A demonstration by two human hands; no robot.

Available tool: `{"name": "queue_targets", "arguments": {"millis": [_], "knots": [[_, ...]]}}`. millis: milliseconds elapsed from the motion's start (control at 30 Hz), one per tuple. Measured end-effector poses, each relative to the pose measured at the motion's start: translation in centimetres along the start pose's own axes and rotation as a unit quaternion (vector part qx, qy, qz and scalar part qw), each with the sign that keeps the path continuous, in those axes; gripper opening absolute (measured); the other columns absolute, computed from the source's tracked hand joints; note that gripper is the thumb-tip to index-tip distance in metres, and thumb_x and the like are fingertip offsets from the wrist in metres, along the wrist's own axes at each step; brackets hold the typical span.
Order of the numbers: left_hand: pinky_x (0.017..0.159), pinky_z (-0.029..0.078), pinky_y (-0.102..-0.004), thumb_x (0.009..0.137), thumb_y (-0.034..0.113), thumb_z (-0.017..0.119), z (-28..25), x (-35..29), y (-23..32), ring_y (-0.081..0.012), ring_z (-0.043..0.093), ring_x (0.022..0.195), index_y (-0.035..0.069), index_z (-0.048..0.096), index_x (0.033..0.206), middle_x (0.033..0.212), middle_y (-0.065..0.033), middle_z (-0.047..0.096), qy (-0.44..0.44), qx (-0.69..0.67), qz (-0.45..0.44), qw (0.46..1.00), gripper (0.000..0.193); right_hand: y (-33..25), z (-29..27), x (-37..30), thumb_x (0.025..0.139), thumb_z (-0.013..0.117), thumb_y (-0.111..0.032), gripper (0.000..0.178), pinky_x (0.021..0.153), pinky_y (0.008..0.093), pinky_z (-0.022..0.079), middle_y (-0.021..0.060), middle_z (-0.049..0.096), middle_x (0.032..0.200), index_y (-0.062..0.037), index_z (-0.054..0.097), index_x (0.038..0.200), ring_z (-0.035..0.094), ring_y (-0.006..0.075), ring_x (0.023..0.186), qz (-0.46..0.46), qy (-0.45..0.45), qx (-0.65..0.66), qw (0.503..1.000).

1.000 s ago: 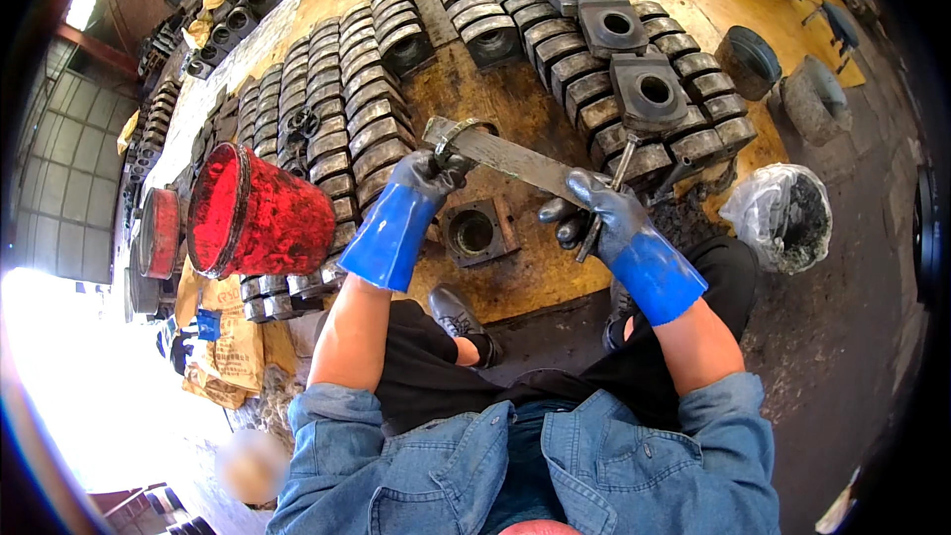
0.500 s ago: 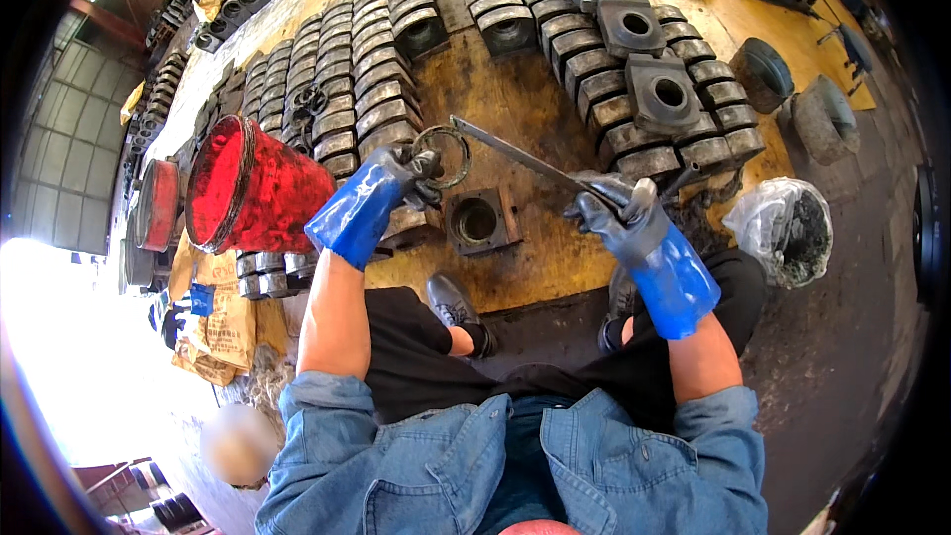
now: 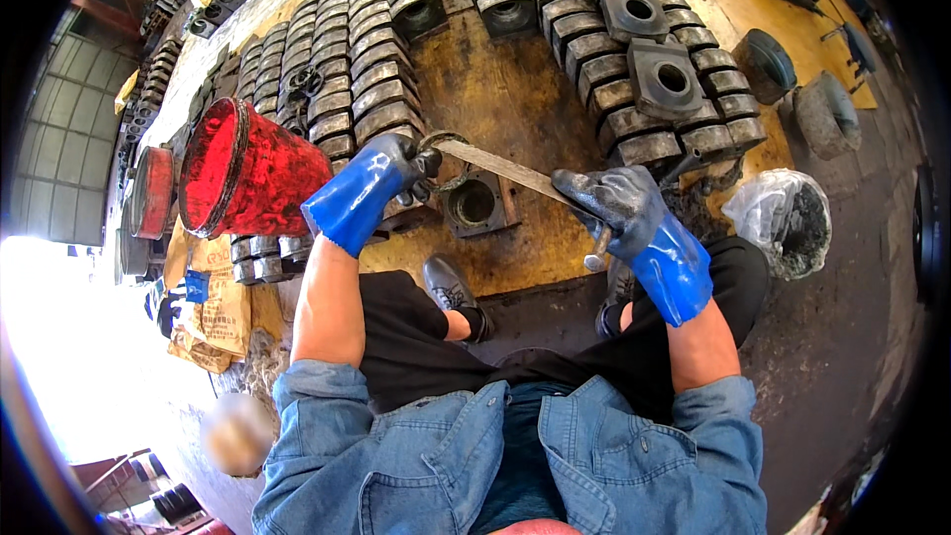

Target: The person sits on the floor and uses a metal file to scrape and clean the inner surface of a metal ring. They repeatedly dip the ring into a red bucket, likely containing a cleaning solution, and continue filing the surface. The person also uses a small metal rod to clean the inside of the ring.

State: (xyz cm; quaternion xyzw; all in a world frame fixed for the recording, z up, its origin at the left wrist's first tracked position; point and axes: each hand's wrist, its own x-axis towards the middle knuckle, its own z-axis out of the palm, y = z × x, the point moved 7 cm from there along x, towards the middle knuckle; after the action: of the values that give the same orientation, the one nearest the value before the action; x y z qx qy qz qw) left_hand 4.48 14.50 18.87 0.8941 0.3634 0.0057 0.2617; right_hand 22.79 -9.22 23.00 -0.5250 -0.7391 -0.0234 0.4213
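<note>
My left hand (image 3: 404,166), in a black and blue rubber glove, grips a thin metal ring (image 3: 457,181) by its left side. My right hand (image 3: 622,206), gloved the same way, is closed around a long flat metal file (image 3: 505,168). Its blade points left, and its tip lies at the ring's upper edge; whether it touches cannot be made out. A knobbed end (image 3: 595,260) sticks out below the right hand. Just beyond and under the ring, a square metal block (image 3: 507,200) with a round bore lies on the yellow board.
Rows of dark metal castings (image 3: 381,89) stand left, with more castings (image 3: 626,124) right and bored blocks (image 3: 666,81) on top. A red bucket (image 3: 282,163) tilts by my left arm. A plastic-lined container (image 3: 788,228) stands right. My shoes (image 3: 451,282) rest at the board's edge.
The file has moved left and its tip has dropped to the ring. My right hand has turned, showing the knobbed end. The ring now tilts flatter in my left hand.
</note>
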Motion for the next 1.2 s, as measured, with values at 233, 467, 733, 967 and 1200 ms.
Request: {"name": "queue_targets", "arguments": {"millis": [233, 467, 733, 967, 1200], "knots": [[0.064, 0.044, -0.04, 0.08, 0.044, 0.06, 2.5, 1.6, -2.9, -0.0358, 0.056, 0.066, -0.001, 0.063, 0.091, 0.077, -0.0243, 0.06, -0.102, 0.034, -0.089, 0.99, 0.046, 0.0, 0.2, -0.4, 0.059, 0.073, -0.002, 0.053, 0.052, 0.0376, 0.049, 0.0094, 0.063, 0.077, -0.0047, 0.062, 0.11, 0.063, 0.028, 0.064, 0.0, -0.008, -0.03, 1.0], [0.064, 0.046, -0.0391, 0.078, 0.041, 0.063, 1.5, 1.0, -0.5, -0.0326, 0.059, 0.066, 0.001, 0.066, 0.089, 0.075, -0.0218, 0.062, -0.093, 0.045, -0.083, 0.991, 0.042, 0.3, 0.2, -0.8, 0.059, 0.074, -0.003, 0.051, 0.053, 0.0372, 0.049, 0.0092, 0.063, 0.079, -0.0054, 0.063, 0.109, 0.062, 0.0282, 0.065, -0.007, 0.009, -0.041, 0.999], [0.059, 0.047, -0.035, 0.081, 0.037, 0.062, 1.6, 1.5, -1.3, -0.0265, 0.062, 0.062, 0.001, 0.067, 0.086, 0.07, -0.0175, 0.064, -0.049, -0.007, -0.052, 0.997, 0.036, 0.9, 0.4, -0.5, 0.061, 0.069, 0.001, 0.054, 0.054, 0.0352, 0.048, 0.0094, 0.063, 0.076, -0.0038, 0.061, 0.113, 0.062, 0.0273, 0.063, 0.03, -0.001, -0.007, 1.0], [0.056, 0.044, -0.0349, 0.084, 0.039, 0.059, 1.8, 1.5, -2.5, -0.0237, 0.056, 0.056, -0.002, 0.065, 0.084, 0.065, -0.0144, 0.061, -0.033, -0.105, -0.082, 0.991, 0.041, 3.0, 0.7, -1.4, 0.069, 0.07, -0.007, 0.039, 0.062, 0.0363, 0.054, 0.0111, 0.067, 0.085, -0.0079, 0.064, 0.108, 0.065, 0.0304, 0.07, 0.122, -0.026, 0.009, 0.992], [0.047, 0.041, -0.0246, 0.088, 0.023, 0.063, 0.3, 1.8, -0.7, -0.0058, 0.054, 0.055, 0.004, 0.068, 0.094, 0.07, -0.0029, 0.065, 0.056, -0.122, -0.002, 0.991, 0.02, 4.5, 2.5, -2.6, 0.087, 0.061, -0.01, 0.026, 0.064, 0.0297, 0.051, 0.0091, 0.065, 0.084, -0.0023, 0.062, 0.112, 0.063, 0.018, 0.071, 0.291, -0.011, 0.107, 0.951]]}}
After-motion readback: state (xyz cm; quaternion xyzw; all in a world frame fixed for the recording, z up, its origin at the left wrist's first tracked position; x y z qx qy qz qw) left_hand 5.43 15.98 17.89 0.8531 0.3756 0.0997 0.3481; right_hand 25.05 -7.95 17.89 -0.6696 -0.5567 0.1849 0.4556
